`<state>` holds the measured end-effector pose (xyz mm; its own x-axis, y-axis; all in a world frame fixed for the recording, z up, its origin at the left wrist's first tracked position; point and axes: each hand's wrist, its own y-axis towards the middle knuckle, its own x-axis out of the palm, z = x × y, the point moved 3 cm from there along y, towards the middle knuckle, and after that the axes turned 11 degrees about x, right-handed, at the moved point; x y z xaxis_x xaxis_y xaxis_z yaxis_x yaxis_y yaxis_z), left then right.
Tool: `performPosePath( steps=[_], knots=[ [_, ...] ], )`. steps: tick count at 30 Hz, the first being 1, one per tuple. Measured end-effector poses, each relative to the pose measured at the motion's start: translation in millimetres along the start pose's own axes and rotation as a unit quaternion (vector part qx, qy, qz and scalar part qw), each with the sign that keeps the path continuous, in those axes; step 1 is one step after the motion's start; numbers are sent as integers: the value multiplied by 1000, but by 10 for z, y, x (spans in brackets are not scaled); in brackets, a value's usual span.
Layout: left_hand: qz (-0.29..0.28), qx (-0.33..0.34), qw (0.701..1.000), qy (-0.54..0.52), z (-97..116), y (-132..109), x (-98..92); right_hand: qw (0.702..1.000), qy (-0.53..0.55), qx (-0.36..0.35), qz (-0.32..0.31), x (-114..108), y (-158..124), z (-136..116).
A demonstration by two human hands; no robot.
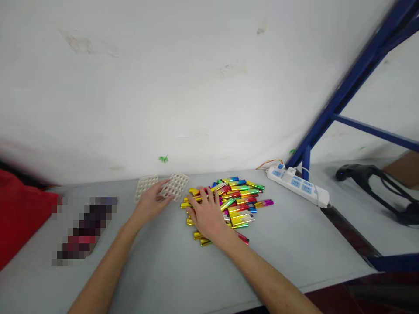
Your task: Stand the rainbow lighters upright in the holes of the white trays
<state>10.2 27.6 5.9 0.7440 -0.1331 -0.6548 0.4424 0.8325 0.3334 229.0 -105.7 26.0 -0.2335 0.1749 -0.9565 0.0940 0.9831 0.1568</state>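
My left hand [152, 202] grips the near-left edge of a small white tray with rows of holes [176, 185], between thumb and fingers. A second white holed tray [145, 185] lies flat on the table, just left of it and partly behind my hand. My right hand [209, 216] rests palm down on the left part of a pile of shiny lighters [240, 203], fingers spread. The lighters are gold at one end and red, green, blue, purple or silver at the other. They lie loosely over one another, and my right hand hides some of them.
A white power strip [297, 185] with plugs and cables lies right of the pile, by a blue metal frame [343, 87]. Farther right is a black strap-like object [369, 183]. At left are a red cloth or bag [22, 213] and a pixelated dark object [87, 229]. A white wall [196, 87] stands behind.
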Motion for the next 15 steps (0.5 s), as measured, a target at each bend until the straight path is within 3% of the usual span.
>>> performPosePath(
  steps=[4, 9, 15],
  knots=[
    [-71, 92, 979, 167, -17, 178, 32, 1000, 1, -3, 6, 15, 7, 2],
    [-120, 119, 968, 185, -32, 414, 130, 1000, 8, -6, 10, 9, 2, 4],
    [-120, 120, 964, 206, -47, 503, 131, 1000, 21, -8, 22, -66, -13, -5]
  ],
)
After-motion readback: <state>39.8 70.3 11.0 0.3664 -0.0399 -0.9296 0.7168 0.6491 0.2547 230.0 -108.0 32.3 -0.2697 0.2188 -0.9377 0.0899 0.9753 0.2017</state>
